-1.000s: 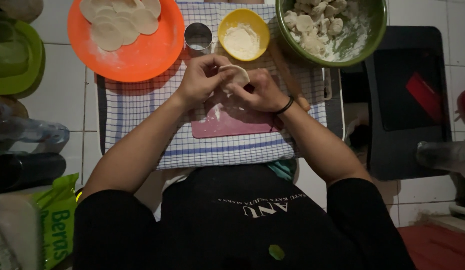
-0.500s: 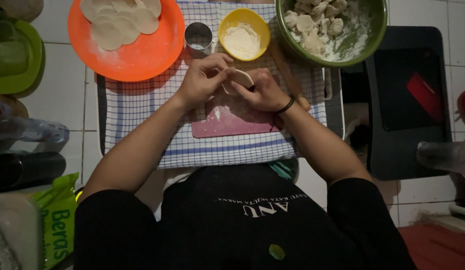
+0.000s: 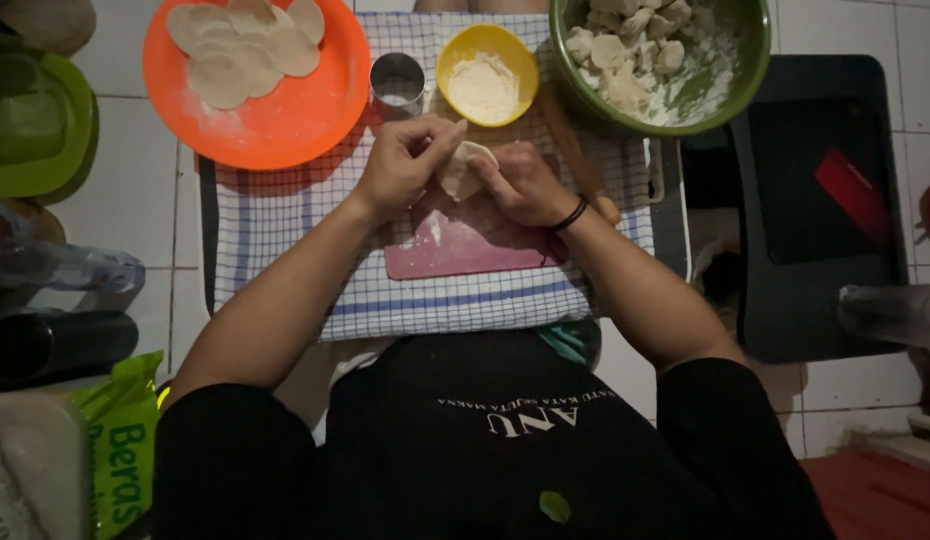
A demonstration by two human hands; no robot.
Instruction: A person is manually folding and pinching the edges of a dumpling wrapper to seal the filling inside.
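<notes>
Both hands hold one pale round piece of dough [image 3: 463, 168] above a pink board [image 3: 465, 248]. My left hand [image 3: 403, 162] pinches its left edge with the fingertips. My right hand [image 3: 520, 182], a black band at its wrist, grips the right side. The board lies on a blue-checked white cloth [image 3: 285, 225]. Just beyond the hands stand a small metal ring cutter [image 3: 397, 83] and a yellow bowl of flour [image 3: 486, 74].
An orange plate [image 3: 285, 115] with several flat dough rounds sits far left. A green bowl [image 3: 730, 85] of floured dough lumps stands far right, a wooden rolling pin [image 3: 577, 150] beside it. Green container, bottles and a green bag line the left; a dark tray lies right.
The hands have stayed over the board, fingers shifting slightly around the dough piece. Nothing else has moved.
</notes>
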